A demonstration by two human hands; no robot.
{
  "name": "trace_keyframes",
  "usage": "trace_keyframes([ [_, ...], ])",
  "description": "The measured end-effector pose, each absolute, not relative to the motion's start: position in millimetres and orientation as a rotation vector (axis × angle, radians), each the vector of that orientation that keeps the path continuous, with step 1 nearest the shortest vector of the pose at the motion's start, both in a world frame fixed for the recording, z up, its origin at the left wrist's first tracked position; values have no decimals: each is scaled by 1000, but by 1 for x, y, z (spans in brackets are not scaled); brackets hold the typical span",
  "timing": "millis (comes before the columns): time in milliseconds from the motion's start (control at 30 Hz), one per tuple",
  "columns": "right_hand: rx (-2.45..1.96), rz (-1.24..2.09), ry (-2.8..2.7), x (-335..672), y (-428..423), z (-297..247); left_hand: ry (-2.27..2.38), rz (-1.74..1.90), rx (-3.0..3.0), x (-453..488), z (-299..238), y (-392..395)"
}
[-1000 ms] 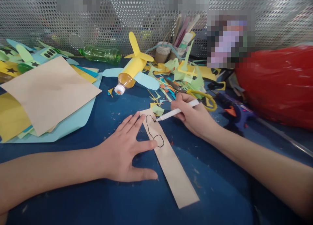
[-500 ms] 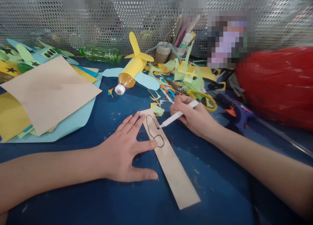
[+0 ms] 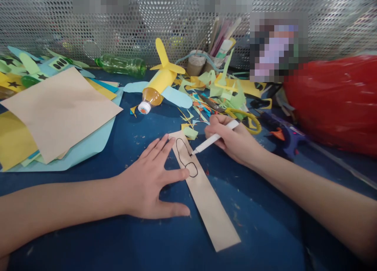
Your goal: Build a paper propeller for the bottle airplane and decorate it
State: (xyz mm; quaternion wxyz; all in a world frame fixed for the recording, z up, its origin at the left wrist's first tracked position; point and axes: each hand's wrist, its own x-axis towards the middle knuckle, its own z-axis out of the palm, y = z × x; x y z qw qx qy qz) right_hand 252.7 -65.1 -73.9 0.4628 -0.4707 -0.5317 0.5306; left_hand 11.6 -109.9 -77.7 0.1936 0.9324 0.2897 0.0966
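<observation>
A long beige paper strip (image 3: 216, 212) lies slanted on the blue table. On its upper part are a black-outlined long rounded shape and a small circle. My left hand (image 3: 156, 180) rests flat with fingers spread, the fingertips pressing the strip's left edge and the index finger reaching the circle. In my right hand (image 3: 232, 139) is a white marker (image 3: 209, 142), pinched between the fingers. Its dark tip touches the strip at the lower right end of the long outline. Beyond the hands stands a bottle airplane (image 3: 160, 84) with a yellow paper body and light blue wings.
Stacked coloured paper (image 3: 61, 114) lies at the left, near a green bottle (image 3: 120, 65). Behind my right hand are paper scraps (image 3: 232, 94) and yellow-handled scissors (image 3: 255, 123). A purple glue gun (image 3: 290, 139) and a red plastic bag (image 3: 335, 102) are at the right. Perforated metal mesh (image 3: 165, 19) borders the back.
The marker tip has moved very slightly downward, and the black line reaches a touch lower. My left hand and the strip stay practically in place.
</observation>
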Motion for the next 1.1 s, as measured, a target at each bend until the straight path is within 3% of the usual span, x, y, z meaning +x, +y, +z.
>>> trace_keyframes([
  [833, -1156, 1358, -1366, 254, -67, -74, 806, 272, 2617, 11, -77, -110],
  [1100, -1063, 1454, -1013, 255, -60, -71, 806, 424, 2647, 10, -79, -110],
])
